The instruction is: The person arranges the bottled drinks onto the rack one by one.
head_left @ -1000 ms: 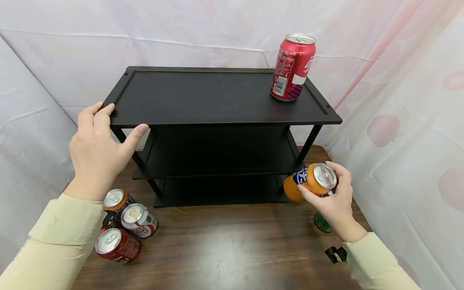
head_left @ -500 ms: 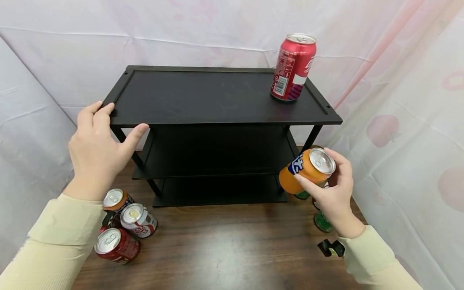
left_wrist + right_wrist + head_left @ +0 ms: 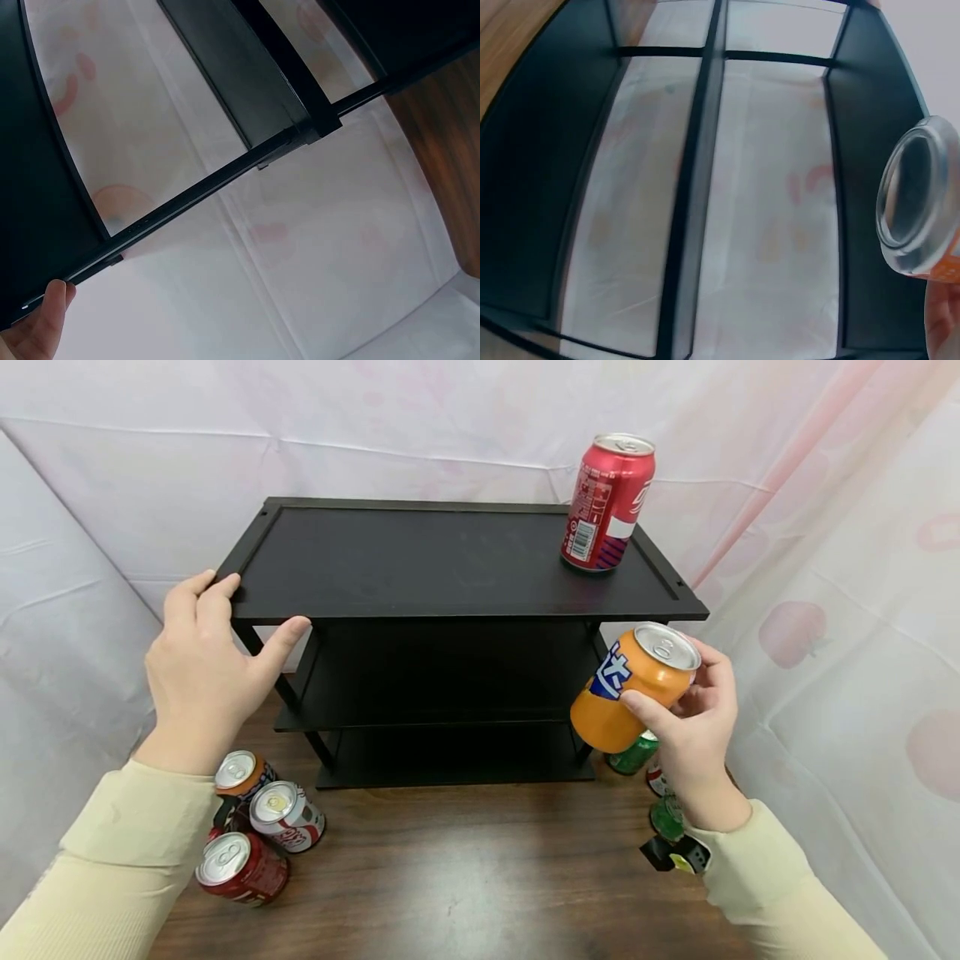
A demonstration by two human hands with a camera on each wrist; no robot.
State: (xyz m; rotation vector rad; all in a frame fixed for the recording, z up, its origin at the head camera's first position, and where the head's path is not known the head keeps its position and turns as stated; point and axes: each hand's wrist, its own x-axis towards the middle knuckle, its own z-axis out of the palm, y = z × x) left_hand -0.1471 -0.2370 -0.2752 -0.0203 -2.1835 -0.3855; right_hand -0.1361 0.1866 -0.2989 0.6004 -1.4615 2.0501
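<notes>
From my remote seat, I am seeing pale cloth (image 3: pixel 420 427) hanging behind and beside everything. A brown wooden table (image 3: pixel 450 868) is spreading below, and a black three-tier shelf (image 3: pixel 420 564) is standing on its far part.

The left hand (image 3: pixel 206 668) is resting at the shelf's left near corner, fingers fairly straight at the edge, thumb spread wide toward the right along the front.

The right hand (image 3: pixel 697 727) is gripping an orange soda can (image 3: pixel 615 718), fingers curled only as wide as the can. The thumb is pressing the can's near side, and the other fingers are reaching behind its right side below the silver lid. The can is leaning, lid to the far right, its lower body sticking out past the thumb toward the near left. It is hanging in the air before the shelf's right end; my right wrist view is showing its hollow silver base.

A red soda can (image 3: pixel 607 506) is standing upright on the top tier's right end. At left on the table, a silver-and-red can (image 3: pixel 300 828), a dark red can (image 3: pixel 258 872) and an orange-and-black can (image 3: pixel 258 777) are clustering. Beneath the right hand, a green can (image 3: pixel 630 758) is partly showing.
</notes>
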